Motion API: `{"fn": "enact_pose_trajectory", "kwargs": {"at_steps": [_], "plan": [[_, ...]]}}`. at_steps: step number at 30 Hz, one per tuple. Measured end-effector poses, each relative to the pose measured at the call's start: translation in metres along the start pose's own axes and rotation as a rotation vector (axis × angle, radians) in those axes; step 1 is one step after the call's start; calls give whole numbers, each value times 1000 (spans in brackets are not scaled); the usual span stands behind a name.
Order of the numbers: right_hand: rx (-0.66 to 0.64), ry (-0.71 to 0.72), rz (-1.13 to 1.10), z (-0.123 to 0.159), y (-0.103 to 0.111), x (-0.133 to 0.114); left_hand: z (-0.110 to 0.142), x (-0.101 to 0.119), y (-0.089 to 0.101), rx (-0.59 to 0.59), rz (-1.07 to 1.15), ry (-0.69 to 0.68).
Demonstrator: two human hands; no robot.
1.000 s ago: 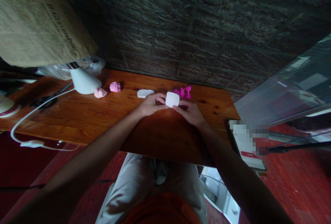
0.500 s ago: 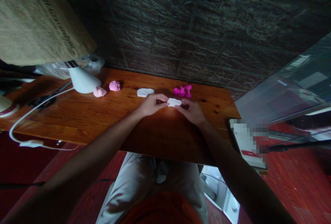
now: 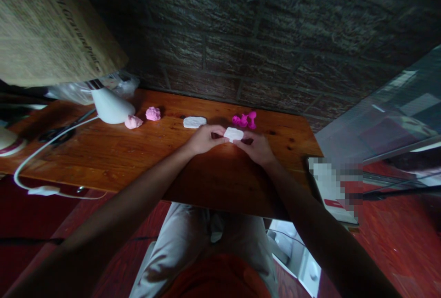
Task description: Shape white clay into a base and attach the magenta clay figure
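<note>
Both my hands meet over the far middle of a wooden table (image 3: 103,155). My left hand (image 3: 203,138) and my right hand (image 3: 257,148) pinch a flat white piece of clay (image 3: 233,134) between their fingertips, just above the tabletop. Right behind it lies a bright magenta clay shape (image 3: 244,120). A second white clay slab (image 3: 195,122) rests on the table just beyond my left hand.
Two pale pink clay lumps (image 3: 152,114) (image 3: 132,122) lie by a white lamp base (image 3: 110,105) whose white cable (image 3: 41,151) loops off the left edge. A plastic bag sits behind it. A dark brick wall backs the table. A booklet (image 3: 336,194) lies at the right.
The white clay piece was held up with its broad face toward me; it has since been tipped flat and lowered close to the table between both hands.
</note>
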State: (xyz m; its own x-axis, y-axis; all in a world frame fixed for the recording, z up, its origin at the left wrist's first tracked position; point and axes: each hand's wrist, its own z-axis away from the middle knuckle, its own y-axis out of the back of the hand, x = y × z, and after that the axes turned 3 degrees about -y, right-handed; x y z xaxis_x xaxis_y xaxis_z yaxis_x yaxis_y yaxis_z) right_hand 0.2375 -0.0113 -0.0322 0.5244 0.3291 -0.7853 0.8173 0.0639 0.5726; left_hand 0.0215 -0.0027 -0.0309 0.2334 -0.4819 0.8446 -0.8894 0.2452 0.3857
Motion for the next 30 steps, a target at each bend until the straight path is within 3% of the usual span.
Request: {"fn": "enact_pose_trajectory", "kwargs": {"at_steps": [15, 24, 30], "plan": [[-29, -1, 10, 0, -1, -3, -4, -5, -2, -45, 2, 21], [-11, -8, -134, 0, -2, -1, -3, -2, -4, -15, 70, 60], [-4, -29, 37, 1, -1, -6, -4, -2, -2, -55, 1, 53]]}}
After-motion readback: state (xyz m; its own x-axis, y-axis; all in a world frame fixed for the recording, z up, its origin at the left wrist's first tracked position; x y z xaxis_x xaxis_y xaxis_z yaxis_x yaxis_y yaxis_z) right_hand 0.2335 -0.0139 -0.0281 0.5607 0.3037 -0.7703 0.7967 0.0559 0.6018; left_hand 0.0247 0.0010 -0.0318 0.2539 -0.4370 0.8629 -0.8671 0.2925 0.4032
